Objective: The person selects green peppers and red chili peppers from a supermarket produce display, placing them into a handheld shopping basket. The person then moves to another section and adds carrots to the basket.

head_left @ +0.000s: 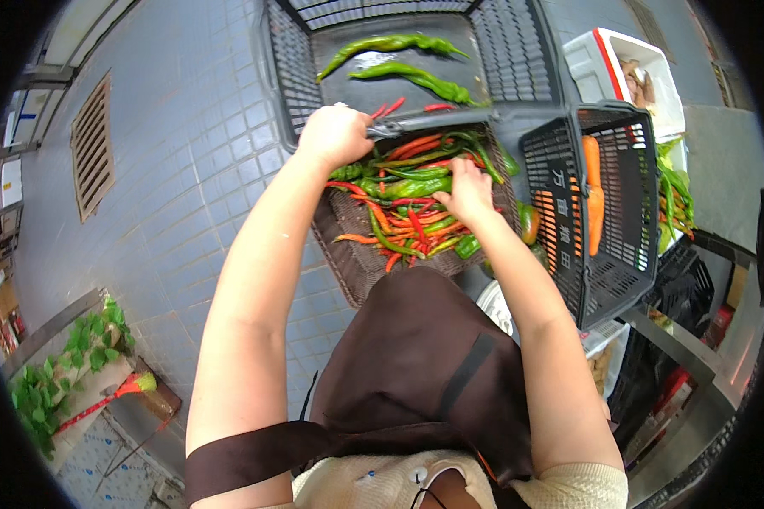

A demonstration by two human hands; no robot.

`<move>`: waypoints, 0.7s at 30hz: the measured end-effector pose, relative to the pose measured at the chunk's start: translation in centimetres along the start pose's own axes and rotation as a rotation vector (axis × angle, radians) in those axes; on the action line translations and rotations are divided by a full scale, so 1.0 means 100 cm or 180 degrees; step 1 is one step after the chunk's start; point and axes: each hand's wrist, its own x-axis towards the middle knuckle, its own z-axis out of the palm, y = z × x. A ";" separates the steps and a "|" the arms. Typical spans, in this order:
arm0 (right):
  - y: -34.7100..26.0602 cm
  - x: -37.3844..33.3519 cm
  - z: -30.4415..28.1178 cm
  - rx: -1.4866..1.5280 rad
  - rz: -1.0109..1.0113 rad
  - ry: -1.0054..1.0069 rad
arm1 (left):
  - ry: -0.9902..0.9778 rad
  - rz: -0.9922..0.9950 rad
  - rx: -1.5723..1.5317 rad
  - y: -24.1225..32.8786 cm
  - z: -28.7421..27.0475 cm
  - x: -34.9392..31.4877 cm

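Observation:
My left hand [337, 136] is closed around the near rim or handle of a black plastic basket [518, 59]. Inside that basket lie two long green chili peppers [390, 44] and a few red chilies [390, 109] near its front. Close to my body sits a brown woven basket [339, 222] holding many mixed red, orange and green chilies [412, 222]. My right hand [469, 193] rests over this pile at its right side, thumb apart from the fingers, beside a large green pepper [416, 187]. Its fingertips partly disappear among the chilies.
At right stands another black basket [620, 280] with carrots [594, 204] inside. Behind it is a white foam box [603, 72] with a red edge. Green vegetables [675, 199] lie further right. Grey tiled floor [195, 127] with a drain grate [93, 144] spreads left; leafy plants [68, 365] are at lower left.

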 end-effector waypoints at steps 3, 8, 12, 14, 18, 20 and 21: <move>0.004 -0.001 -0.009 0.0020 0.0308 -0.0718 | -0.0160 -0.0100 0.0064 0.001 -0.009 0.007; 0.008 -0.040 -0.040 0.0353 -0.1248 -0.0268 | -0.0097 -0.0275 0.0082 -0.009 -0.014 0.021; 0.026 -0.059 -0.066 0.0259 -0.1935 0.0295 | -0.0337 -0.0342 0.0158 -0.001 -0.025 0.021; 0.031 -0.069 -0.084 0.0141 -0.2054 0.0569 | -0.0279 -0.0350 0.0133 -0.003 -0.020 0.022; 0.038 -0.084 -0.114 0.0214 -0.2275 0.1018 | 0.0043 -0.0259 0.0053 -0.003 -0.019 0.021; 0.046 -0.092 -0.122 0.0301 -0.2247 0.1112 | 0.0075 -0.0250 0.0040 -0.008 -0.014 0.021; 0.050 -0.096 -0.124 0.0275 -0.2204 0.1144 | 0.0091 -0.0217 0.0034 -0.006 -0.015 0.023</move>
